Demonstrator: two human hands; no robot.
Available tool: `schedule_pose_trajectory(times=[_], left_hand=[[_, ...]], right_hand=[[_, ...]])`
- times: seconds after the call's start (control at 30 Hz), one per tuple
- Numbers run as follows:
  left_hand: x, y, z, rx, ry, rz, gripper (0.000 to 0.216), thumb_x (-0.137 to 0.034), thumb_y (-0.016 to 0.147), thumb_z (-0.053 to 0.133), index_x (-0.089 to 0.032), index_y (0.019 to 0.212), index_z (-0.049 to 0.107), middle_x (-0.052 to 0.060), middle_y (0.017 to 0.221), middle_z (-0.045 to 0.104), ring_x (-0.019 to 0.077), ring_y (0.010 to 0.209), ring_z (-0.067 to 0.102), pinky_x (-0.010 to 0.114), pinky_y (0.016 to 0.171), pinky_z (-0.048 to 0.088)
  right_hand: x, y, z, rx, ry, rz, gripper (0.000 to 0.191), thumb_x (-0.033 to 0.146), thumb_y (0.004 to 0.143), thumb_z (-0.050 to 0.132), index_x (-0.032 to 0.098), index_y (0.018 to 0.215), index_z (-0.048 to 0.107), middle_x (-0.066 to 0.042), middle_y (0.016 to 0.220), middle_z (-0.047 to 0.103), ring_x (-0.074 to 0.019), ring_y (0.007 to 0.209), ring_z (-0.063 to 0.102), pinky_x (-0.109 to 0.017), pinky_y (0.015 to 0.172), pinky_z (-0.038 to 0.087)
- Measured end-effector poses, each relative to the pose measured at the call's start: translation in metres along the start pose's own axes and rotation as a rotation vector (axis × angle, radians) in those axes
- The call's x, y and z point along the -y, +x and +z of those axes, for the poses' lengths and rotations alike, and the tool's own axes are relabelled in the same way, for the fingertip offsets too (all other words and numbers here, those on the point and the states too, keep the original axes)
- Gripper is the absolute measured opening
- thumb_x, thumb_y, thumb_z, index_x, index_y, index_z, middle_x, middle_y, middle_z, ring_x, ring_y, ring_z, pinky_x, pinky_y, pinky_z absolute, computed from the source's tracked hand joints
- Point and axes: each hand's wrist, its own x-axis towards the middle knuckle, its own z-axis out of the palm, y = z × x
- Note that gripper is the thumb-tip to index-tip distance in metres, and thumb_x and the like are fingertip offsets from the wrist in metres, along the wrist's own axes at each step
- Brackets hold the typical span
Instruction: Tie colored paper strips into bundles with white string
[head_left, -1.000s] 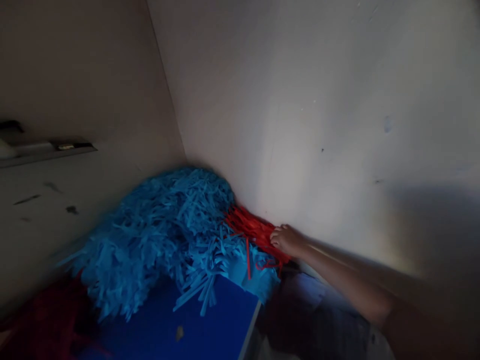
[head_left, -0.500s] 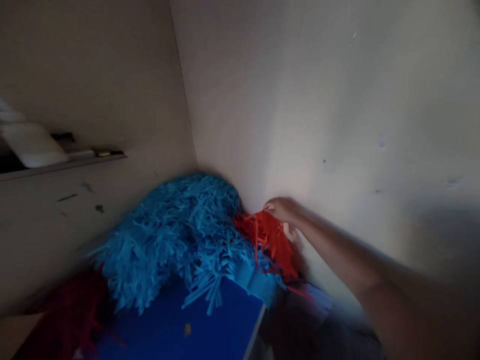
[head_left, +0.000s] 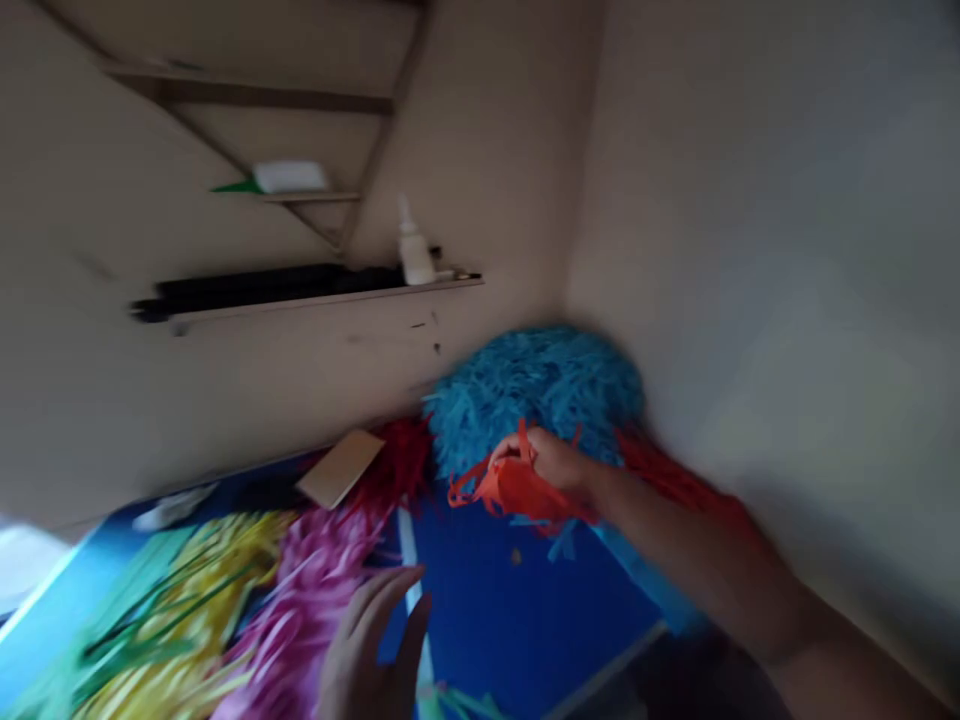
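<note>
My right hand grips a bunch of orange-red paper fringe, raised above the blue tabletop. Right behind it sits a big heap of light-blue paper fringe, with more red fringe against the wall to its right. My left hand is low in the view, fingers apart and holding nothing. Close to it on the left lies pink fringe, then yellow fringe and green fringe. Motion smears parts of the picture.
Dark red fringe and a tan card lie toward the back wall. A narrow shelf holds a white bottle and a long black object. Higher up is a triangular wooden frame. Walls meet in the corner behind the blue heap.
My view has swung left, bringing in the coloured fringes and shelf. My right hand has carried the orange-red fringe away from the wall, over the table. My left hand has come into view.
</note>
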Motion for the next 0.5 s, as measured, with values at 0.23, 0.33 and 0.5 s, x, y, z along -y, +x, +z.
schedule_pose_trajectory(times=[0.23, 0.33, 0.5], left_hand=[[0.005, 0.015, 0.013, -0.15, 0.049, -0.132, 0.046, -0.025, 0.082, 0.06, -0.019, 0.127, 0.055, 0.014, 0.123, 0.065, 0.0262, 0.114, 0.062, 0.043, 0.093, 0.054], [0.029, 0.01, 0.012, -0.025, -0.032, -0.215, 0.029, -0.025, 0.081, 0.055, -0.021, 0.107, 0.068, 0.008, 0.104, 0.074, 0.0222, 0.097, 0.069, 0.036, 0.083, 0.057], [0.054, 0.014, 0.001, 0.009, 0.032, -0.351, 0.021, -0.029, 0.08, 0.056, -0.022, 0.09, 0.075, 0.004, 0.086, 0.078, 0.0199, 0.077, 0.072, 0.029, 0.068, 0.056]], right_hand=[[0.011, 0.018, 0.112, 0.202, -0.018, -0.113, 0.02, 0.019, 0.08, 0.058, 0.016, 0.089, 0.076, -0.003, 0.084, 0.075, -0.0196, 0.081, 0.068, -0.026, 0.071, 0.048], [0.01, 0.023, 0.107, 0.249, -0.029, -0.106, 0.019, 0.015, 0.076, 0.06, 0.017, 0.085, 0.076, -0.001, 0.081, 0.075, -0.0194, 0.078, 0.068, -0.027, 0.073, 0.05], [0.034, -0.016, 0.099, -0.275, -0.012, -0.081, 0.024, 0.025, 0.087, 0.055, 0.02, 0.104, 0.071, -0.007, 0.108, 0.071, -0.0231, 0.105, 0.062, -0.037, 0.095, 0.048]])
